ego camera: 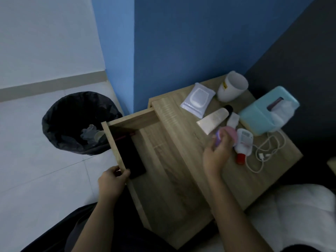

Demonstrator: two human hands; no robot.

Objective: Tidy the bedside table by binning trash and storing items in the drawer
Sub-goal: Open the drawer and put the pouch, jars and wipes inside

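The wooden bedside table [198, 179] has its drawer [154, 148] pulled out to the left. A flat black item [131, 157] lies inside along the drawer's front. My left hand [112, 180] grips the drawer's front panel near its near end. My right hand [217, 153] holds a small purple item [218, 136] over the tabletop, next to a pink round thing [231, 132]. On the table lie a wipes pack [197, 99], a cream tube [214, 119], a small white bottle [233, 120], a red-capped white bottle [242, 144] and a white cable [265, 151].
A bin lined with a black bag [76, 122] stands on the floor left of the drawer, with clear plastic trash and a cup inside. A white cup [231, 86] and a teal tissue box [267, 110] stand at the table's back. White bedding [294, 215] lies at the right.
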